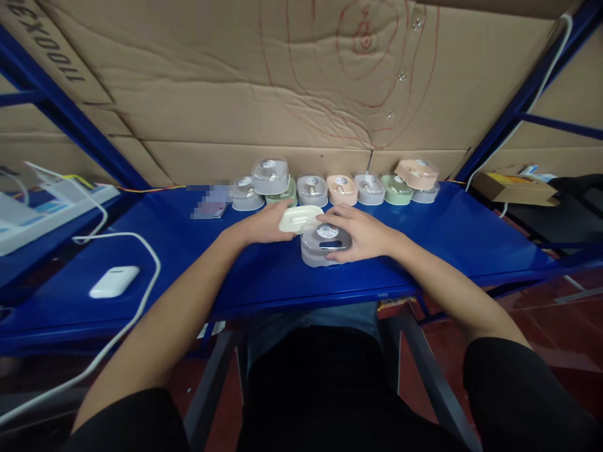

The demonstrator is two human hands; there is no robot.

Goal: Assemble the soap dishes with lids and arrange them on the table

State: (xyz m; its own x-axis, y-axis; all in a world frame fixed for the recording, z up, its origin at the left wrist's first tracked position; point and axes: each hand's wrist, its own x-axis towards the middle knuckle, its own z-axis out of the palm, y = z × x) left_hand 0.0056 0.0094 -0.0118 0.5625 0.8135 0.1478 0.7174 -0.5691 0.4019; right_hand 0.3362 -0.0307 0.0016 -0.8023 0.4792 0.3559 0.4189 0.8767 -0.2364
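My left hand point(267, 223) is closed on a cream oval plastic piece point(294, 220) with a raised middle, held tilted at the upper left of a grey plastic box point(313, 256). The box sits on the blue table point(264, 276) and has a clear lid with a round white label and a dark slot. Curled around the right side and top of this box is my right hand point(365, 232), its fingertips on the lid close to the cream piece. Whether the cream piece touches the lid, I cannot tell.
Behind my hands stand several similar boxes in grey point(312, 190), green point(397, 191) and peach point(342, 190), some stacked. A phone point(207, 210), a white earbud case point(114, 282) and a white cable point(153, 270) lie to the left. Cardboard point(207, 81) walls the back.
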